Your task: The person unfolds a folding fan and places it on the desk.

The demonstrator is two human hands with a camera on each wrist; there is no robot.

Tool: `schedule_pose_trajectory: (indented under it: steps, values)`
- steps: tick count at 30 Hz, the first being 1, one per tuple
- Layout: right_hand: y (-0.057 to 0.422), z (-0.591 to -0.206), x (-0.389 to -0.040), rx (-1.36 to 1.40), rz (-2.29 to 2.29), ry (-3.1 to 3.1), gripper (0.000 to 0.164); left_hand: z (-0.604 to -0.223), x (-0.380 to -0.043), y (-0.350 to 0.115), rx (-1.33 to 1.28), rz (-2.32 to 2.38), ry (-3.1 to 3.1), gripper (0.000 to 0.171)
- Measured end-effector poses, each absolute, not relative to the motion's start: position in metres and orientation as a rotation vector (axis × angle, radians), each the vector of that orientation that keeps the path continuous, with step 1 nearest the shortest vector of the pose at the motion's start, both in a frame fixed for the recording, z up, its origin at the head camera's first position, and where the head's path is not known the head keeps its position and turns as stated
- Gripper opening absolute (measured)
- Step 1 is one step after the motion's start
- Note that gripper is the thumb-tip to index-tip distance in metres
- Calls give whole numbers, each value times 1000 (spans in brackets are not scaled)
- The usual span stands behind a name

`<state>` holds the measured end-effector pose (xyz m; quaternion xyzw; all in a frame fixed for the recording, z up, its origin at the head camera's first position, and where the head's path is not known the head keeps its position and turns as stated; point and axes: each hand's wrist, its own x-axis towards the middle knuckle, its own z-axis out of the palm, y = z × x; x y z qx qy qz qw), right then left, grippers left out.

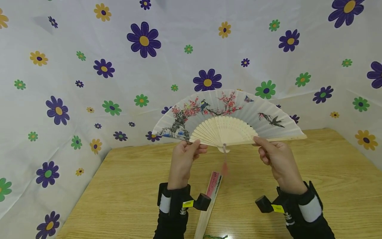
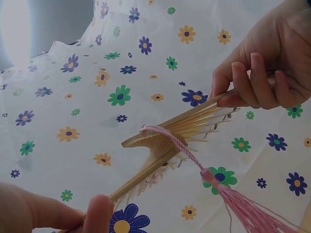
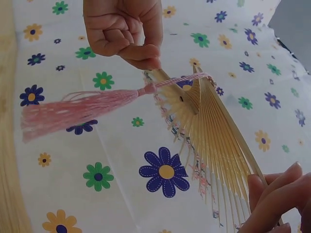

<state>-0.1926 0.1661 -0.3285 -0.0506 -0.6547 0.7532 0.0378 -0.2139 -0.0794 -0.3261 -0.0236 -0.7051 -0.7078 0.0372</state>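
Observation:
A folding fan [image 1: 222, 129] is spread wide above the table, its white leaf painted with red blossoms and birds. My left hand [image 1: 182, 162] pinches its left outer rib between thumb and fingers. On the other side my right hand [image 1: 282, 162] pinches the right outer rib, farther from the pivot. A pink tassel [image 3: 80, 109] hangs on a twisted cord from the pivot, between the hands. Seen from the left wrist, the pale ribs [image 2: 163, 145] fan out behind the pivot.
Under the fan, a long narrow pale case [image 1: 206, 212] with a pink label lies on the wooden table [image 1: 128, 189]. A bit of green cord [image 1: 215, 237] shows at the near edge. Flower-printed white cloth [image 1: 167, 20] rises behind and beside the table.

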Motion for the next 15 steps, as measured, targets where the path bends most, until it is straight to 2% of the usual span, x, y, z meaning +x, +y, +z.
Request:
schedule_pose_trajectory:
  steps: [7, 11, 15]
  values:
    - [214, -331, -196, -112, 2286, -2077, 38, -338, -209, -53, -125, -2274, -2161, 18]
    - [260, -340, -197, -139, 2151, -2274, 40, -357, -213, -13, -80, -2372, -2202, 21]
    - [303, -357, -196, -333, 1887, -2518, 43, -379, -225, 39, -21, -2444, -2289, 27]
